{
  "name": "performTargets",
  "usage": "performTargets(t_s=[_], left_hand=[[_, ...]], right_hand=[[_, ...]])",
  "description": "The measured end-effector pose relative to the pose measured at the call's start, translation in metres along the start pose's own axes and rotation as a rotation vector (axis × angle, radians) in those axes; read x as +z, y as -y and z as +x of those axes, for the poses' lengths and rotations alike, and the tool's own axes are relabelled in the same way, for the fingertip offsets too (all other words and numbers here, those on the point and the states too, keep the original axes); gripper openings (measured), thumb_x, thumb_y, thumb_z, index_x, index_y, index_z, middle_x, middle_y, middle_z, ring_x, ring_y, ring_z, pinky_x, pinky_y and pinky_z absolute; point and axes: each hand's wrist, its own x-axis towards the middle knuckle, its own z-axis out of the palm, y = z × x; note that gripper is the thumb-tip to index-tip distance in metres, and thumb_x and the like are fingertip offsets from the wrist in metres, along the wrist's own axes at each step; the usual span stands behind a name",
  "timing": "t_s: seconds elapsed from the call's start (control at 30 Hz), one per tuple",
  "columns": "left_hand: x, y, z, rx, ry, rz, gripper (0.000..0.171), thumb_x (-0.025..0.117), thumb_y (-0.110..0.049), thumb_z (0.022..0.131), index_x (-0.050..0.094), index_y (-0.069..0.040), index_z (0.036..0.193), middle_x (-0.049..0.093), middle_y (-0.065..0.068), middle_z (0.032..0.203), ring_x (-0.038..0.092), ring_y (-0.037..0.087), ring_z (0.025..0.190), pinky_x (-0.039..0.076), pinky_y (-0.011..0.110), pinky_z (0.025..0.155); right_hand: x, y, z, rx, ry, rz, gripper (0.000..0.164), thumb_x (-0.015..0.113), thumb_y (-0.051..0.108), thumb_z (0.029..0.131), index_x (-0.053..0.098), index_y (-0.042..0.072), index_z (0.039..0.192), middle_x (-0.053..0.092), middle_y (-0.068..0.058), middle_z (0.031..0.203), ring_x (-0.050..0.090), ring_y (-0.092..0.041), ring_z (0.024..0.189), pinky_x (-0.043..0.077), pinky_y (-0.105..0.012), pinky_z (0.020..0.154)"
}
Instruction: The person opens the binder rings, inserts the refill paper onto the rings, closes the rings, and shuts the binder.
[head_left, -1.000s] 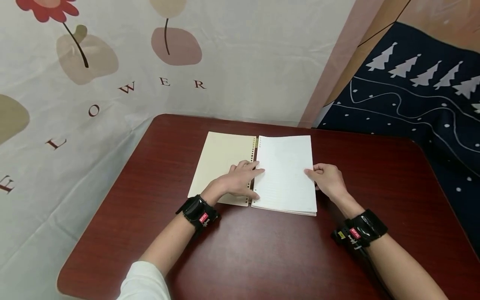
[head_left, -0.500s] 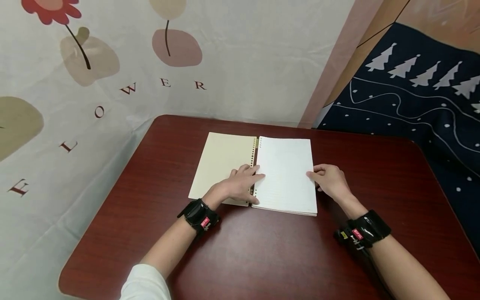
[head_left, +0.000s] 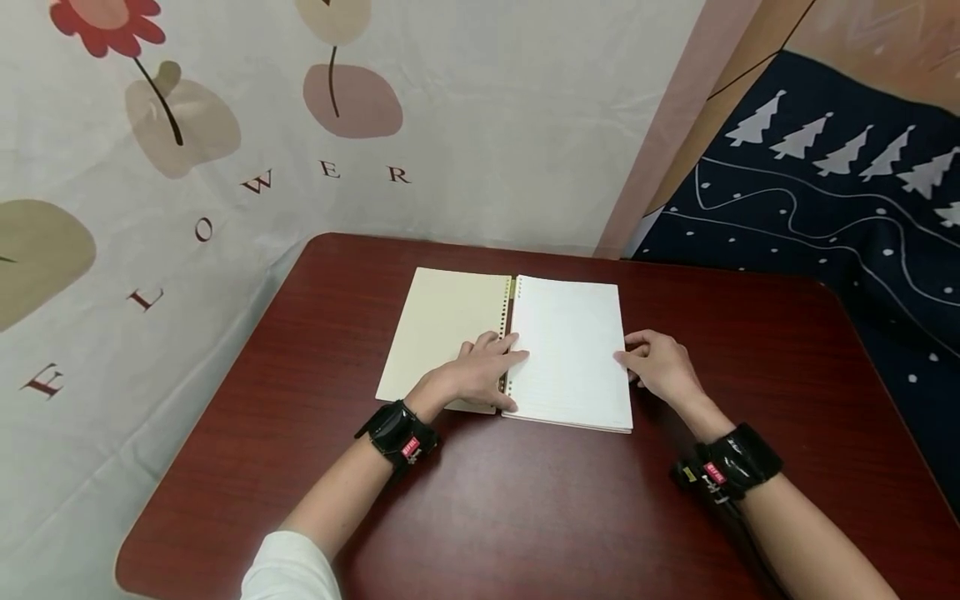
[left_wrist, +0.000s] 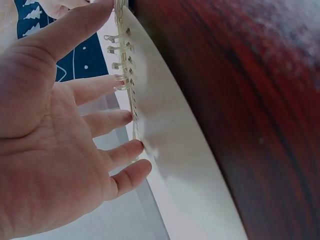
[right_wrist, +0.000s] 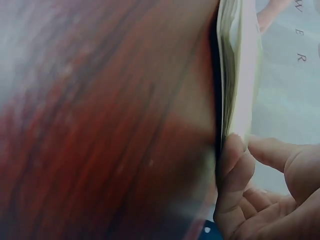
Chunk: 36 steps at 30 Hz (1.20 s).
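Observation:
A ring-bound notebook lies open on the table, a cream sheet (head_left: 450, 312) on its left side and a white lined page (head_left: 566, 333) on its right. Across the binding rests my left hand (head_left: 480, 372), fingers spread, with thumb and fingertips at the inner margin of the white page. Clear plastic rings (left_wrist: 117, 65) show beside those fingertips in the left wrist view. My right hand (head_left: 662, 365) pinches the outer edge of the white page, thumb on top and index finger against the edge. The stack of page edges (right_wrist: 230, 80) rises above that grip in the right wrist view.
The dark red wooden table (head_left: 480, 517) has rounded corners. Behind it hangs a pale cloth (head_left: 510, 150) printed with flowers and letters, and at right a navy cloth (head_left: 825, 200) with white trees. Each wrist wears a black strap (head_left: 738, 458).
The far right corner of the white page has come down a little and the page lies flatter. My right hand has slid slightly nearer along its edge. My left hand stays at the binding.

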Motion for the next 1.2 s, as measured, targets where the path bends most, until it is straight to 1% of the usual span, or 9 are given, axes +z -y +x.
performTargets(t_s=[0.1, 0.23, 0.43, 0.57, 0.7, 0.77, 0.87, 1.07, 1.2], left_hand=[[-0.002, 0.001, 0.000, -0.004, 0.003, 0.004, 0.086, 0.077, -0.042, 0.081, 0.035, -0.016, 0.152, 0.013, 0.011, 0.160, 0.009, 0.033, 0.144, 0.020, 0.050, 0.106], [-0.005, 0.003, 0.001, -0.010, -0.017, 0.025, 0.084, 0.073, -0.044, 0.085, 0.032, -0.016, 0.153, 0.013, 0.011, 0.160, 0.008, 0.031, 0.145, 0.020, 0.051, 0.107], [-0.011, 0.006, 0.006, -0.017, -0.050, 0.017, 0.084, 0.070, -0.045, 0.087, 0.029, -0.014, 0.153, 0.014, 0.012, 0.160, 0.010, 0.031, 0.145, 0.020, 0.052, 0.108], [-0.025, 0.016, 0.017, -0.059, -0.148, -0.024, 0.083, 0.066, -0.043, 0.090, 0.026, -0.008, 0.153, 0.020, 0.013, 0.158, 0.016, 0.030, 0.143, 0.018, 0.050, 0.112], [-0.039, 0.032, 0.045, -0.160, -0.279, -0.011, 0.080, 0.063, -0.041, 0.093, 0.026, -0.002, 0.152, 0.034, 0.015, 0.148, 0.028, 0.028, 0.135, 0.026, 0.044, 0.109], [-0.040, 0.039, 0.060, -0.209, -0.317, 0.014, 0.079, 0.063, -0.040, 0.093, 0.028, 0.001, 0.151, 0.039, 0.015, 0.140, 0.032, 0.028, 0.128, 0.032, 0.040, 0.103], [-0.034, 0.047, 0.079, -0.246, -0.305, 0.049, 0.074, 0.061, -0.036, 0.093, 0.032, 0.003, 0.149, 0.041, 0.012, 0.126, 0.036, 0.026, 0.116, 0.035, 0.037, 0.092], [-0.031, 0.055, 0.090, -0.238, -0.246, 0.025, 0.070, 0.058, -0.035, 0.093, 0.035, 0.002, 0.148, 0.043, 0.009, 0.113, 0.039, 0.023, 0.103, 0.036, 0.034, 0.083], [-0.028, 0.060, 0.092, -0.232, -0.263, -0.009, 0.070, 0.057, -0.036, 0.093, 0.032, -0.004, 0.151, 0.044, 0.010, 0.121, 0.038, 0.021, 0.102, 0.034, 0.034, 0.084]], right_hand=[[0.003, 0.003, -0.001, -0.074, -0.067, -0.094, 0.045, 0.064, 0.022, 0.095, 0.054, -0.005, 0.129, 0.066, -0.017, 0.096, 0.061, -0.028, 0.079, 0.048, -0.039, 0.064], [0.009, 0.011, 0.000, -0.222, -0.155, -0.222, 0.040, 0.068, 0.016, 0.091, 0.060, -0.003, 0.125, 0.057, -0.023, 0.119, 0.055, -0.039, 0.104, 0.047, -0.052, 0.077], [0.014, 0.023, 0.008, -0.327, -0.109, -0.367, 0.034, 0.069, 0.013, 0.090, 0.065, -0.003, 0.120, 0.052, -0.024, 0.128, 0.044, -0.043, 0.119, 0.046, -0.058, 0.084], [0.011, 0.039, 0.025, -0.405, -0.110, -0.427, 0.034, 0.068, 0.014, 0.091, 0.065, -0.005, 0.119, 0.054, -0.025, 0.126, 0.045, -0.043, 0.119, 0.045, -0.056, 0.087], [0.019, 0.067, 0.057, -0.486, -0.089, -0.410, 0.036, 0.066, 0.015, 0.093, 0.063, -0.006, 0.122, 0.055, -0.024, 0.125, 0.049, -0.040, 0.117, 0.045, -0.051, 0.092], [0.031, 0.079, 0.074, -0.496, -0.065, -0.403, 0.039, 0.065, 0.017, 0.094, 0.061, -0.006, 0.126, 0.056, -0.023, 0.125, 0.050, -0.037, 0.116, 0.045, -0.047, 0.093], [0.054, 0.090, 0.097, -0.510, -0.012, -0.418, 0.044, 0.061, 0.018, 0.097, 0.055, -0.006, 0.132, 0.055, -0.022, 0.125, 0.051, -0.036, 0.115, 0.044, -0.044, 0.093], [0.071, 0.088, 0.119, -0.490, 0.061, -0.466, 0.046, 0.058, 0.018, 0.098, 0.051, -0.007, 0.136, 0.051, -0.021, 0.125, 0.047, -0.035, 0.114, 0.042, -0.044, 0.093], [0.075, 0.085, 0.122, -0.472, 0.058, -0.453, 0.049, 0.057, 0.019, 0.098, 0.047, -0.007, 0.139, 0.049, -0.021, 0.126, 0.043, -0.035, 0.114, 0.035, -0.044, 0.097]])
